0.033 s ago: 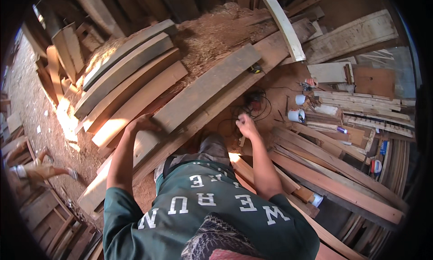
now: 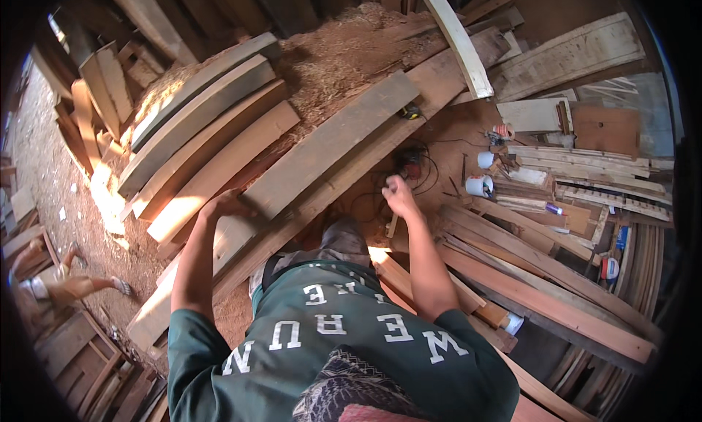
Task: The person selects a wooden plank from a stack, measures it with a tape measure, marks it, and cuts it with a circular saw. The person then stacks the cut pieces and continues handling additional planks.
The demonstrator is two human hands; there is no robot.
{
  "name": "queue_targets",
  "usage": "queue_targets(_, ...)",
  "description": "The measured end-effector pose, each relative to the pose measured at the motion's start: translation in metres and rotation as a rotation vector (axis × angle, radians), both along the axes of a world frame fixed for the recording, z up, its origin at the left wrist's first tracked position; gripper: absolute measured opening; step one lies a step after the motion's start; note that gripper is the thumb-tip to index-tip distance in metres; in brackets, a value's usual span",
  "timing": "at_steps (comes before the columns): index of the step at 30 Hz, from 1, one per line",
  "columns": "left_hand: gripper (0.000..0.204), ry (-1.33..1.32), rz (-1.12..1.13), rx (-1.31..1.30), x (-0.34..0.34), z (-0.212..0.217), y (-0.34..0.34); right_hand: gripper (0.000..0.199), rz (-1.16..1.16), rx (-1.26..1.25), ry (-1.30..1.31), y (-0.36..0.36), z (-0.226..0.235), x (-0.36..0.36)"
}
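A long grey-brown wooden board (image 2: 329, 148) lies slantwise before me on a longer beam (image 2: 351, 166). Its near end meets a second board (image 2: 232, 239) that runs down to the left. At this joint my left hand (image 2: 228, 204) has its fingers curled over the wood's far edge. To the right of the beam, clear of it, my right hand (image 2: 398, 195) is raised in a closed fist. A short pale wooden stick (image 2: 393, 225) shows just below the fist; I cannot tell whether the hand holds it. A yellow-and-black tape measure (image 2: 411, 112) sits by the board's far end.
Several curved timbers (image 2: 219, 177) lie side by side at the left. A corded power tool (image 2: 411, 164) rests on the ground beyond my right hand. White cups (image 2: 479, 186) and stacked planks (image 2: 548, 287) fill the right. Another person's legs (image 2: 88, 284) show at the far left.
The view has shifted very slightly. Both of my hands stay in nearly the same places.
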State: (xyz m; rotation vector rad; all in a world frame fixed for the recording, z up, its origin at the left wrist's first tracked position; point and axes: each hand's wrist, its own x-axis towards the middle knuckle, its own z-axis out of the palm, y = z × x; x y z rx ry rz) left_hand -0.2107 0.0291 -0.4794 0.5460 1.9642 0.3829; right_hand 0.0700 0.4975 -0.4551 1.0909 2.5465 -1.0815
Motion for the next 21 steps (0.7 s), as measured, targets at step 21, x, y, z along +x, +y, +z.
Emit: queue_targets(21, 0.085, 0.405, 0.703, -0.655, 0.142, 0.055, 0.099, 0.066, 0.028, 0.234, 0.233, 0.309, -0.036, -0.159)
